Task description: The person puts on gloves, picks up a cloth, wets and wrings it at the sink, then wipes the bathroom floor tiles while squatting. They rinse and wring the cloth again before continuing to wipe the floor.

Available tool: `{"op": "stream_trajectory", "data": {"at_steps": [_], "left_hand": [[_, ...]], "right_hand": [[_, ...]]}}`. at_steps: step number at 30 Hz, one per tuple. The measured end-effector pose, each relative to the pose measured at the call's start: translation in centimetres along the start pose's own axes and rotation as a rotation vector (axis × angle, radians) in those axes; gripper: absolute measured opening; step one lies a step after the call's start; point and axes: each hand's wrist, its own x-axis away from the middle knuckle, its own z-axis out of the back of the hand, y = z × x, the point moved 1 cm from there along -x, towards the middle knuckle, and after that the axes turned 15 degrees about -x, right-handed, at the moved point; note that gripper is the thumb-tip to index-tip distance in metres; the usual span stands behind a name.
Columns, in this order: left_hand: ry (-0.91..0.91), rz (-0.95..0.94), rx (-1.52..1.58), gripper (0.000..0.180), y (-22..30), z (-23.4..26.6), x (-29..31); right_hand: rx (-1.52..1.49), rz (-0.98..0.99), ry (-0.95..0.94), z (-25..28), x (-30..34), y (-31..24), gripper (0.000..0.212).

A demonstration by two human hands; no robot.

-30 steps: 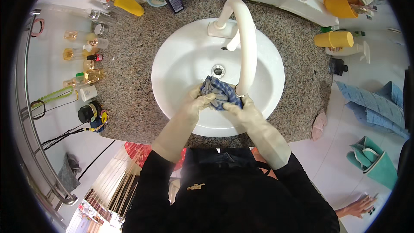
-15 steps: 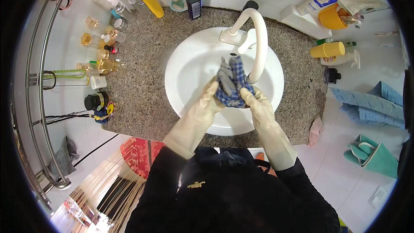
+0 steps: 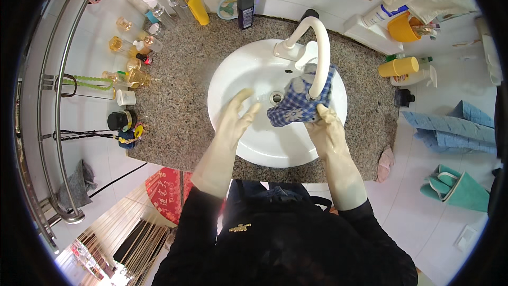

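A blue-and-white checked cloth [image 3: 294, 107] with grey patches hangs over the white oval sink [image 3: 233, 69], spread wider beneath the spout. My right hand [image 3: 329, 133], in a cream rubber glove, pinches its near right edge. To the left, my left hand [image 3: 236, 119], gloved alike, is off the cloth with fingers apart and nothing in them. The white curved faucet [image 3: 323, 37] arches over the cloth, its outlet touching or just above it; I cannot tell which. Left of the cloth the drain [image 3: 276, 97] is visible.
The sink sits in a speckled granite counter [image 3: 174, 85]. Several small bottles [image 3: 138, 77] and jars line its left side. A black bottle [image 3: 245, 8] stands behind, a yellow cup [image 3: 398, 66] at right. A metal rail [image 3: 62, 74] runs along the left wall.
My left hand has let go of the cloth and moved left, opening. The cloth, bunched between both hands before, is now spread out and shifted right under the faucet in my right hand.
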Motion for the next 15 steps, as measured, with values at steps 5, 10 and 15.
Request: {"op": "stream_trajectory", "data": {"at_steps": [5, 10, 15], "left_hand": [[-0.249, 0.022, 0.115, 0.048, 2.5, -2.3, -2.1], [-0.026, -0.035, 0.123, 0.026, 5.1, -1.1, -1.2], [-0.097, -0.022, 0.300, 0.028, 7.7, -0.7, -0.9]], "right_hand": [[0.179, -0.112, -0.075, -3.5, 1.3, 1.6, 0.018], [0.530, 0.025, -0.171, -0.7, -0.4, 0.8, 0.037], [0.318, -0.031, -0.180, -3.1, 1.4, 2.9, 0.042]]}}
